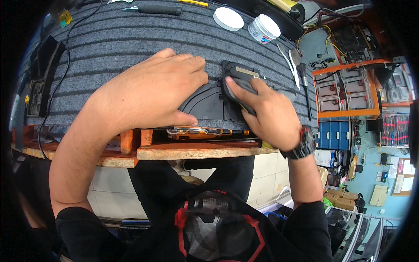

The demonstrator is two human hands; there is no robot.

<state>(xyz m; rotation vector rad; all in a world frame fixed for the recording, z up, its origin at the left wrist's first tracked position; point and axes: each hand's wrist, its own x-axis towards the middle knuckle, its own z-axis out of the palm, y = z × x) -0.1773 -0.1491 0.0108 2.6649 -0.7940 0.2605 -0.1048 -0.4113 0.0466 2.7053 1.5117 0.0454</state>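
A flat black plastic panel (207, 105) with curved ridges lies on the ribbed grey mat near the front edge of the bench. My left hand (150, 89) covers its left part, fingers bent over it and the thumb along the near edge. In my right hand (273, 111) is a dark rounded block (241, 92), gripped between thumb and fingers and lying against the panel's right part. What kind of block it is I cannot make out. Just behind it shows a raised black section with a pale strip (242, 71).
An open white jar (264, 29) and its white lid (228, 19) stand at the back. Brushes (303, 74) lie at the right. A long black part (46, 74) and a cable (66, 48) are at the left. A dark-handled tool (159, 10) lies far back.
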